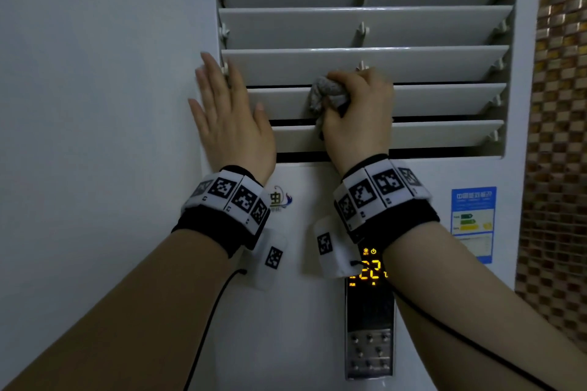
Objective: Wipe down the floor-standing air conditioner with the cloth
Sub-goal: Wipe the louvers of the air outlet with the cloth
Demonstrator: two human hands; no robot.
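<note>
A white floor-standing air conditioner (305, 311) fills the view, with several wide grey louvres (365, 25) in its upper vent. My right hand (359, 114) grips a bunched grey cloth (327, 92) and presses it against the fourth louvre from the top, left of centre. My left hand (230, 117) lies flat with straight fingers on the vent's left edge, its thumb resting on the same louvre. Both wrists wear bands with black-and-white markers.
A dark control strip (370, 320) with an orange "22" display and grey buttons runs down below the vent. A blue energy label (473, 222) is stuck at the right. A plain wall (95, 73) lies to the left, a brown mosaic wall (559, 136) to the right.
</note>
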